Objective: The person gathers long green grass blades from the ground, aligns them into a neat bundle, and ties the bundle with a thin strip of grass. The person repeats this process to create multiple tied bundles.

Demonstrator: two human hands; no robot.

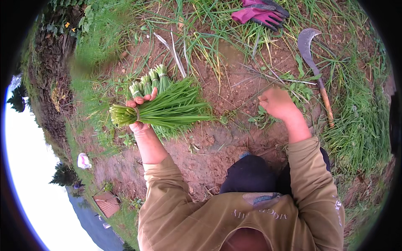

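My left hand (140, 128) holds a bunch of long flat green leaves, which look like garlic chives (172, 108). Its cut ends point left and its leaf tips right. A thin band (137, 114) goes round the stalks near the cut ends, by my fingers. Just beyond that hand, several smaller tied bundles (154, 78) lie side by side on the ground, their leaves partly hidden under the held bunch. My right hand (278, 102) hovers over soil and small weeds to the right, apart from the bunch. Its fingers are curled and blurred, so whether they pinch anything is unclear.
A sickle (307, 58) with a wooden handle (326, 106) lies right of my right hand. Pink and black work gloves (259, 15) rest on grass at the top. Pale dry strips (176, 56) lie beyond the bundles. Loose greens (358, 135) cover the right side.
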